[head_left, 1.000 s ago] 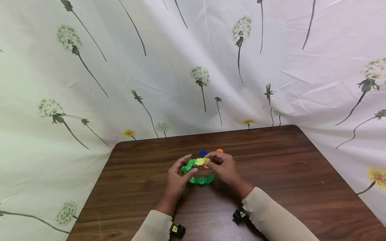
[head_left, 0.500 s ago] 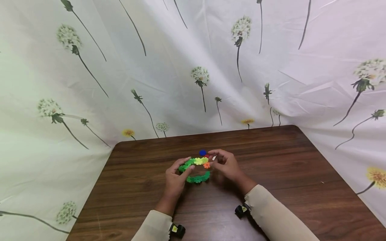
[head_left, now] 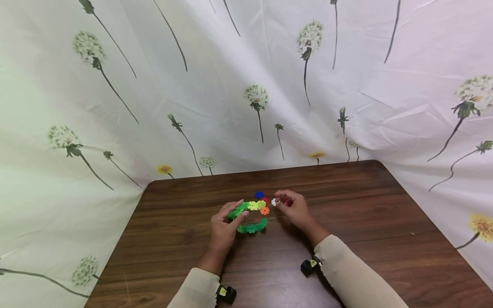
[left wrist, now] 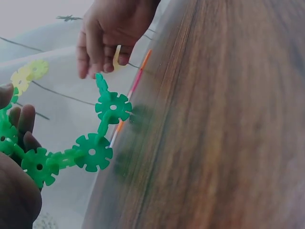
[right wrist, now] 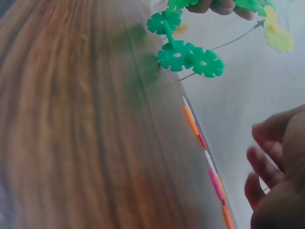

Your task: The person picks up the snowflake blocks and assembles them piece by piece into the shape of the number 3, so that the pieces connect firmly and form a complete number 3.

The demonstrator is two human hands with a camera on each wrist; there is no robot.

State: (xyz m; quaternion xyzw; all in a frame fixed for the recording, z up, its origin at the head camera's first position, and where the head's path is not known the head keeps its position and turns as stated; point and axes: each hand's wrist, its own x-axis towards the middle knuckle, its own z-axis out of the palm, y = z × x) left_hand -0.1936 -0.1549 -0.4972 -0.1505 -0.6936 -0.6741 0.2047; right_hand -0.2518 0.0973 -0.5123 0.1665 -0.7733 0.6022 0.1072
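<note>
My left hand (head_left: pixel 223 227) holds a curved chain of interlocking plastic snowflake discs (head_left: pixel 251 229) between thumb and fingers. Most of its discs are green, and yellow discs (head_left: pixel 252 205) form one end. In the left wrist view the chain (left wrist: pixel 93 151) hangs above the table, its green end free. To the right of the chain, my right hand (head_left: pixel 297 211) hovers over loose discs, fingers loosely bent. Beside its fingertips lies a white disc (head_left: pixel 274 202), and a pink disc (head_left: pixel 287 202) shows partly behind the fingers. The right wrist view shows nothing between these fingers (right wrist: pixel 264 164).
A blue disc (head_left: pixel 259 195), a red disc (head_left: pixel 265 199) and an orange disc (head_left: pixel 264 211) lie beyond and beside the chain on the brown wooden table (head_left: pixel 185 248). Behind the table's far edge hangs a white curtain (head_left: pixel 231 111) with a dandelion print.
My right hand has left the yellow end of the chain and moved right, uncovering the red and white discs. The left hand has shifted slightly left with the chain.
</note>
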